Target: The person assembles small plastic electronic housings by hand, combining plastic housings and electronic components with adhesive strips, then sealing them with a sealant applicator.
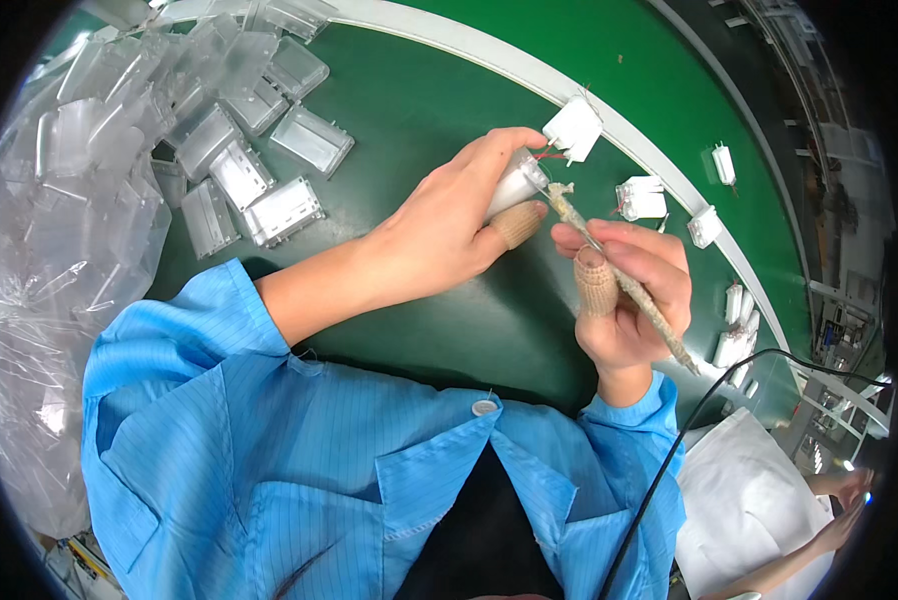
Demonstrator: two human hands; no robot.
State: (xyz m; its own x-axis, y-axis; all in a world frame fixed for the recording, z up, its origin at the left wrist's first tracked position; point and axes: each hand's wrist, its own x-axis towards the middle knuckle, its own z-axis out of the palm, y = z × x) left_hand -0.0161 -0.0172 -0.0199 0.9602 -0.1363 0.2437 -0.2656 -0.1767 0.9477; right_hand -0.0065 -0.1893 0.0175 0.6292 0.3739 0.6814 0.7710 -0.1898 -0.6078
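Left fingers (517, 226) hold a white casing (515, 186), right fingers (596, 285) perhaps wrapped tweezers (651, 308).

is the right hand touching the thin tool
Touching: the head view shows the right hand gripping the thin tool, which sticks out beyond both sides of the grip.

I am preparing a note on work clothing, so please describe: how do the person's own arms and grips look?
The left sleeve and right sleeve are light blue, with fine darker stripes clear on the left one. The left grip and right grip wear no gloves; each has a beige, ribbed thumb cover.
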